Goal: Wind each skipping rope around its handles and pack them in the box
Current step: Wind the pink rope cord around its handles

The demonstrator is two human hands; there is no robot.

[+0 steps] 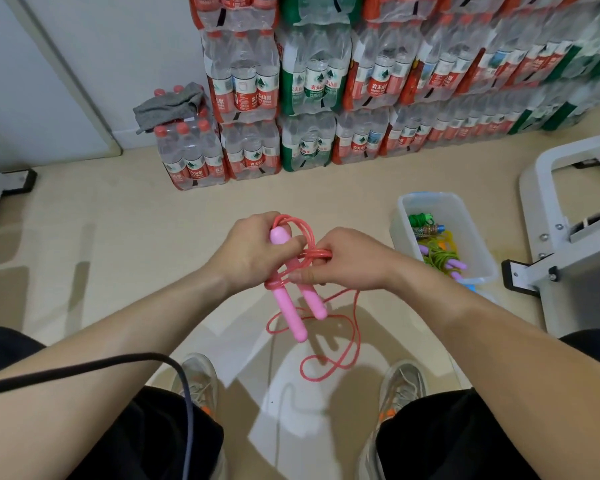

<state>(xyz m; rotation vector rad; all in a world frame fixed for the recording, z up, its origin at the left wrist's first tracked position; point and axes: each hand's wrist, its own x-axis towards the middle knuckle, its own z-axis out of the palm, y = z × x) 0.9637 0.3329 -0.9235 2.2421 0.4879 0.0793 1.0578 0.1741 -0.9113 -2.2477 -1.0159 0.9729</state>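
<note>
Winding: left hand (253,252) fingers clamped on 2 pink handles (290,313), right hand (347,259) fingers pinching rope (317,252); best pull turns tight, feeding slack from 6 o'clock.

The pink skipping rope (317,253) was partly wound round its two pink handles (288,310), which pointed down side by side, the remaining cord dangling. To the right, a clear plastic box (430,197) held other wound ropes (437,254).

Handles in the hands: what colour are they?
The handles are pink; the head view shows them best.
</note>
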